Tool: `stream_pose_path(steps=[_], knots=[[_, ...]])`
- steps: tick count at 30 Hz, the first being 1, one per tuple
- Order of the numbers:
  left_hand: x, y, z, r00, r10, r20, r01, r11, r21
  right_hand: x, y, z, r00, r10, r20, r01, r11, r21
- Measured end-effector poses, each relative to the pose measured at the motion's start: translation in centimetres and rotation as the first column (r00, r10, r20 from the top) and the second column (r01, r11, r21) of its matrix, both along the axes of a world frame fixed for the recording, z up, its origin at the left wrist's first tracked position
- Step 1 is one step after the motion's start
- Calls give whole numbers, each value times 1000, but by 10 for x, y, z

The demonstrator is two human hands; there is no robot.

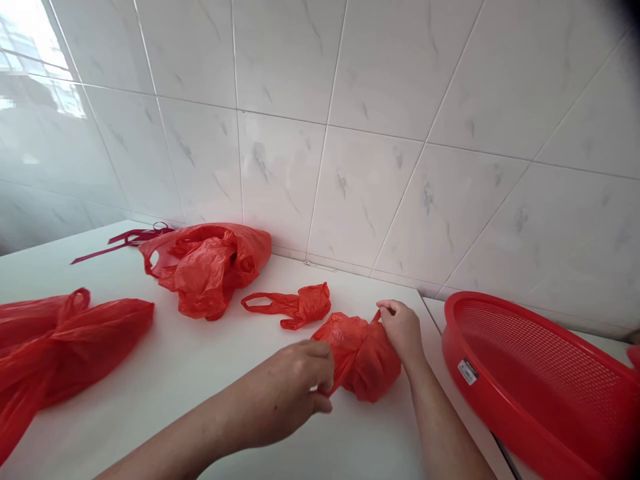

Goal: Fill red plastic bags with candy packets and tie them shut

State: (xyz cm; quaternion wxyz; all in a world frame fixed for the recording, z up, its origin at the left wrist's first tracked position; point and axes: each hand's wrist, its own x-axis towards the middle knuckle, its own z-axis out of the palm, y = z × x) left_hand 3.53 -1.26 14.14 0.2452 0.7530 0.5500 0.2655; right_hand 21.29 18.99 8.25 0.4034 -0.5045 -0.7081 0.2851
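A filled red plastic bag [373,367] sits on the white table between my two hands. My left hand [303,380] is closed on one handle of it, drawn out toward the left. The other handle is pinched between the thumb and fingers of my right hand [400,323], at the bag's upper right. What the bag holds is hidden by the red plastic. Just behind and to the left lies a small crumpled red plastic bag [313,305], its loop handle stretched out leftward; neither hand touches it.
A larger crumpled red bag [207,263] lies against the tiled wall [280,167], beside a dark pink ribbon [133,237]. Another knotted red bag [100,340] is at the left edge. A red plastic basket [460,333] with mesh sides stands at the right, past a gap in the tabletop.
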Motion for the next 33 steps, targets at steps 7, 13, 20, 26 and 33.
stream_pose_path(steps=[7,13,20,26,33], knots=[[8,-4,0,990,-35,138,52,991,-120,11,21,-38,997,64,-42,-67,993,-92],[32,29,-21,996,71,-45,-59,970,236,30,25,-55,993,-14,-117,-5,986,-167],[22,34,-41,920,-33,-391,119,973,196,31,28,-57,993,12,-119,-33,983,-182],[-29,-8,20,955,88,-282,-59,992,110,30,28,-60,999,10,-48,-16,989,-144],[-121,-79,36,612,663,-431,-632,738,239,-27,-14,-51,980,155,121,-176,966,189]])
